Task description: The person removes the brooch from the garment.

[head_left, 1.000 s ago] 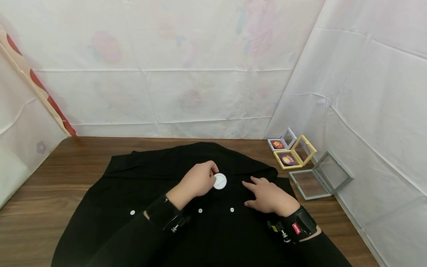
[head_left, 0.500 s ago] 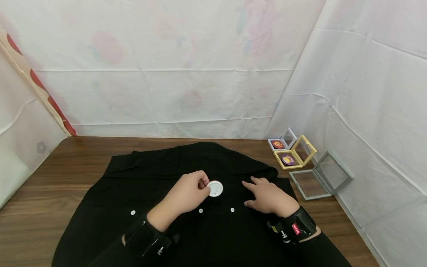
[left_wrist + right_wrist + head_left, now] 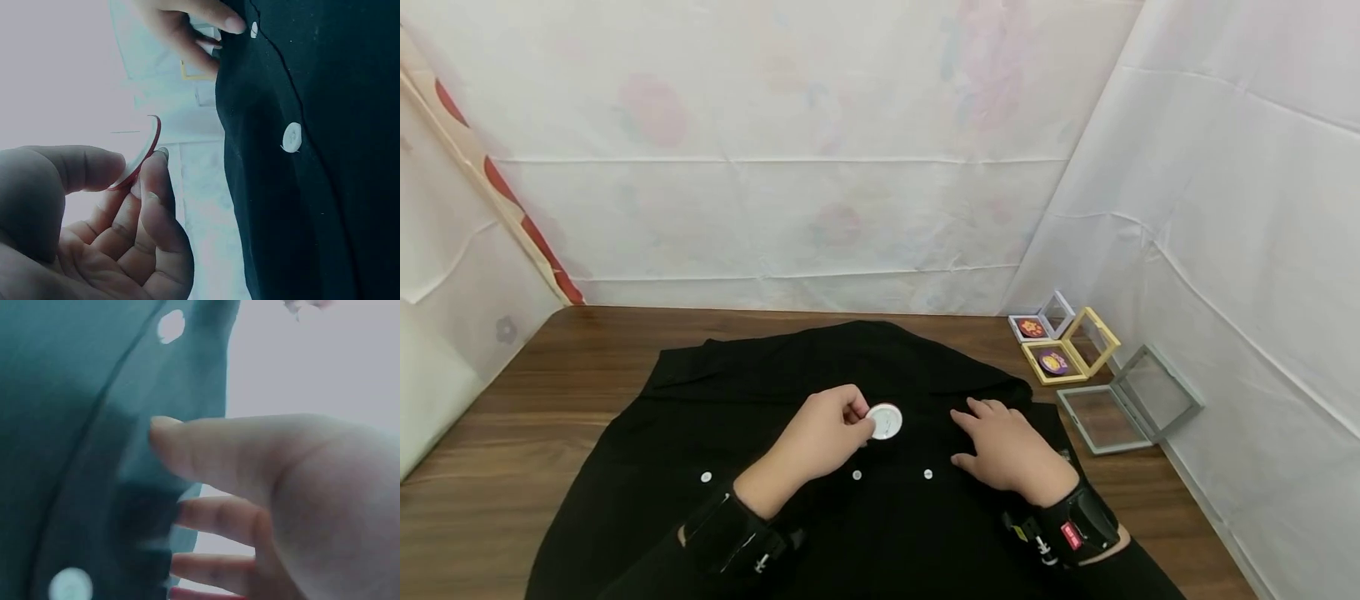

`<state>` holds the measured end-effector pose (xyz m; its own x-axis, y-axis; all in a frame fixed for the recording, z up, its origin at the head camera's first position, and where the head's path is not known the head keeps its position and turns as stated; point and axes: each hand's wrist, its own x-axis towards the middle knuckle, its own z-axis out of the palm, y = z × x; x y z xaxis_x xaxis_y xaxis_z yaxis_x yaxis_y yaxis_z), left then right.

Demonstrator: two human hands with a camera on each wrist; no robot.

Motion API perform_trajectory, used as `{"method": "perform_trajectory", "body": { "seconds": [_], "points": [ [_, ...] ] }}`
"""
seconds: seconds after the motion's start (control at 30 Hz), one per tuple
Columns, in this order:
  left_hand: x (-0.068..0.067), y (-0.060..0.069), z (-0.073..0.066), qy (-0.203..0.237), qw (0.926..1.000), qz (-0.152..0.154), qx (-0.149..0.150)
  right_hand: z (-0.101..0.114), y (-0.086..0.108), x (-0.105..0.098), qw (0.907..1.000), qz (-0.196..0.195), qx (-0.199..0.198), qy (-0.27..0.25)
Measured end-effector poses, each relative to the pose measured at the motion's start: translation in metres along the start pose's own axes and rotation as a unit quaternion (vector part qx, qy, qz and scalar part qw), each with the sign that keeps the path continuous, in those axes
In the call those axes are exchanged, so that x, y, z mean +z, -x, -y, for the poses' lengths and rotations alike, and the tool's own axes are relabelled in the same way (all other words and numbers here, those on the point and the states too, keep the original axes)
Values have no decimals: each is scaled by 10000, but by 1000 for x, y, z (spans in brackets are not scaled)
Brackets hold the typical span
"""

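Note:
My left hand (image 3: 820,437) pinches a round pin badge (image 3: 884,422) by its left edge, between thumb and fingers. The badge's white back with a thin pin faces up in the head view. In the left wrist view the badge (image 3: 145,150) appears nearly edge-on with a red rim, apart from the cloth. Under both hands a black buttoned shirt (image 3: 880,533) lies spread out. My right hand (image 3: 1011,446) rests on it to the right of the badge, fingers spread and holding nothing. White buttons show on the shirt, one (image 3: 928,473) near the right thumb.
At the table's right side stand three open cases: a lilac one (image 3: 1026,327) and a yellow one (image 3: 1054,363), each with a badge inside, and a grey one (image 3: 1105,417). White sheets (image 3: 850,208) wall the brown wooden table (image 3: 482,442).
My left hand has drawn back toward me and left with the badge, whose back now shows tilted. My right hand stays put. The head view has shifted slightly.

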<state>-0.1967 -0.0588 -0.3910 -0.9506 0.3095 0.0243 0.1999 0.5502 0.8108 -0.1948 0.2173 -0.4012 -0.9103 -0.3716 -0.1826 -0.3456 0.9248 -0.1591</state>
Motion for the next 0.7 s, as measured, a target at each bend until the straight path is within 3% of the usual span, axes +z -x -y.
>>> {"method": "perform_trajectory", "body": {
  "seconds": [0.1,0.27,0.53,0.7],
  "points": [
    [-2,0,0,219,9997,61,5,11,4,-7,9987,-340,-311,-211],
    [-8,1,0,412,9991,64,-61,32,1,-16,9877,-745,-800,-1114],
    [-17,3,-5,665,9977,18,118,52,-8,-22,9508,-1357,-1170,-2528],
    [-18,3,-9,757,9969,14,232,54,-11,-21,9309,-1726,-1257,-2964]
  ]
}}
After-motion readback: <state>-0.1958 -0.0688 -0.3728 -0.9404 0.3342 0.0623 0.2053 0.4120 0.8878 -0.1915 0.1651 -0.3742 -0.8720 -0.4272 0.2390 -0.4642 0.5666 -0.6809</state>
